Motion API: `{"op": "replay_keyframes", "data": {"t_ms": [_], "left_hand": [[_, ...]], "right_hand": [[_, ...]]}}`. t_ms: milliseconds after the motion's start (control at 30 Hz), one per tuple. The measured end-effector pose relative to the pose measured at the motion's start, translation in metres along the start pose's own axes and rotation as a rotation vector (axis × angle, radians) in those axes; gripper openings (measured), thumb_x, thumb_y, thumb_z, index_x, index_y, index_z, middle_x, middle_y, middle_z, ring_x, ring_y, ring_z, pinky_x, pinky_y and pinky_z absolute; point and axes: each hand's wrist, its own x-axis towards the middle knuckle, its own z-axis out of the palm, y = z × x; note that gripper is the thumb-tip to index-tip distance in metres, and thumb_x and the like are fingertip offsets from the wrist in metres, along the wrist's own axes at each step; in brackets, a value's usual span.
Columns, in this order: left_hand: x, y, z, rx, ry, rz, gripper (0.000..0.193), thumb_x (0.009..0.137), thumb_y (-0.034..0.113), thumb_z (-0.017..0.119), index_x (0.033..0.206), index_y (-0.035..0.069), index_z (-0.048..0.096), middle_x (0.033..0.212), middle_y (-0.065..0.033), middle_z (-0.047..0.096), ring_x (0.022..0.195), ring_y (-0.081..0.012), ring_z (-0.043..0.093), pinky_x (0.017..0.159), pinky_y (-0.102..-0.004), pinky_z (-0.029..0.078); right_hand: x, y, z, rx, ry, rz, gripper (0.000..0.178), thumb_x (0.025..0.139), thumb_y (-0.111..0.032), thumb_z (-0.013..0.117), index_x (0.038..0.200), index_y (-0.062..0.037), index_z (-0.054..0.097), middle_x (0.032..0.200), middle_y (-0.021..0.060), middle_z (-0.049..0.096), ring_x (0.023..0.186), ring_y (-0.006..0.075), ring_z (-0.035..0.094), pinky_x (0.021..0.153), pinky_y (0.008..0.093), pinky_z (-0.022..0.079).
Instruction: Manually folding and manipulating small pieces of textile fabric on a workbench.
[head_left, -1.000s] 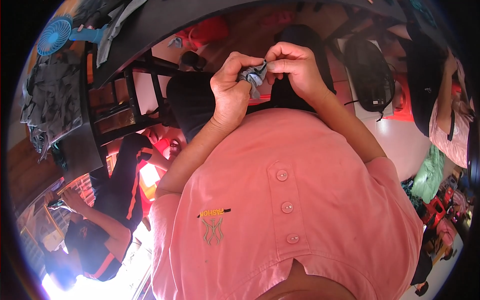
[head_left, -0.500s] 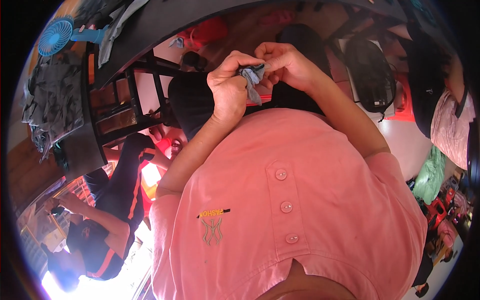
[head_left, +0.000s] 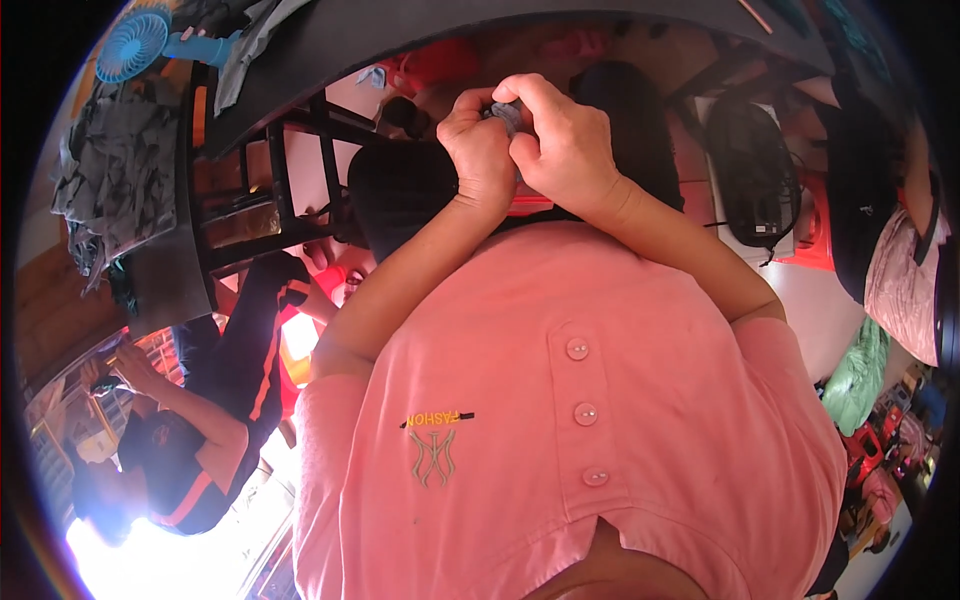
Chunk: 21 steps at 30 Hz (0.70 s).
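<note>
Dark table [head_left: 360, 42] beyond; grey cloth [head_left: 508, 119] bunched, clamped in left fingers [head_left: 472, 101]; right fingers [head_left: 530, 91] curled beside it, grip unclear.

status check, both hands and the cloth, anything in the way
Left hand closed on bunched gray cloth. Right hand curled beside it, grip unclear. Hands hide most of it.
</note>
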Motion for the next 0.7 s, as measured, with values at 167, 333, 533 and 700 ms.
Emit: {"op": "replay_keyframes", "data": {"t_ms": [167,333,533,700], "left_hand": [[0.001,-0.018,0.0,-0.048,0.034,-0.122,0.028,0.067,-0.012,0.045,0.086,-0.007,0.064,0.079,-0.0084,0.064,0.071,-0.0138,0.057,0.065,-0.028,0.049],[-0.002,-0.02,-0.001,-0.014,0.03,-0.136,0.028,0.068,-0.012,0.045,0.089,-0.007,0.064,0.08,-0.0095,0.064,0.071,-0.0141,0.057,0.065,-0.0286,0.049],[0.004,-0.019,-0.007,-0.097,0.052,-0.181,0.029,0.069,-0.011,0.044,0.091,-0.007,0.063,0.083,-0.0094,0.062,0.073,-0.0147,0.056,0.067,-0.0281,0.048],[0.006,-0.015,0.009,-0.209,0.04,-0.207,0.031,0.068,-0.011,0.043,0.093,-0.006,0.062,0.085,-0.0088,0.061,0.073,-0.0147,0.055,0.066,-0.0282,0.047]], "right_hand": [[-0.002,0.005,0.006,-0.114,-0.115,0.125,0.048,0.068,0.001,0.06,0.114,-0.0134,0.053,0.072,0.0084,0.064,0.062,0.0306,0.064,0.055,0.0409,0.049],[0.0,0.03,0.022,-0.035,-0.108,0.087,0.044,0.067,-0.001,0.062,0.109,-0.0123,0.052,0.077,0.0107,0.065,0.064,0.0314,0.064,0.053,0.0435,0.048],[-0.005,0.023,0.012,0.187,-0.1,0.109,0.036,0.067,-0.003,0.063,0.101,-0.0156,0.056,0.066,0.0053,0.063,0.06,0.0288,0.063,0.054,0.0425,0.048],[-0.002,0.04,0.029,0.13,0.086,0.066,0.031,0.067,0.0,0.06,0.094,-0.0139,0.057,0.065,0.0033,0.063,0.058,0.0259,0.063,0.052,0.0387,0.048]]}}
